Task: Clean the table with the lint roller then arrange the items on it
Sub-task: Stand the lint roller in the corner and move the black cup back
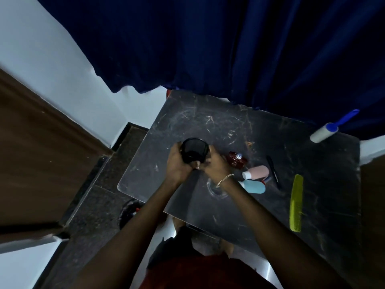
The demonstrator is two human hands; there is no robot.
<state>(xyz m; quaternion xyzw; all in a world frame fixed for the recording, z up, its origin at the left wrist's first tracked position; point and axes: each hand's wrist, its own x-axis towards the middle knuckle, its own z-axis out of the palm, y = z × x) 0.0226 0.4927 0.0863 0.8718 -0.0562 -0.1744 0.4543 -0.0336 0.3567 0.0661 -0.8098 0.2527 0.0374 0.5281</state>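
Observation:
A round black jar (194, 150) is held above the middle of the dark scratched table (208, 122). My left hand (177, 165) wraps its left side and my right hand (214, 165), with a chain bracelet at the wrist, grips its right side. The lint roller (325, 132), white with a blue handle, lies at the far right corner. Right of my hands lie a dark red bottle (236, 160), a pink bottle (257, 172), a light blue bottle (254, 186), a black pen (273, 171) and a yellow-green comb (296, 203).
A dark blue curtain (208, 49) hangs over the table's far edge. A brown door (31, 153) stands at the left beside a white wall. Dark speckled floor (93, 205) lies left of the table, with a dark object (130, 211) under the near-left corner.

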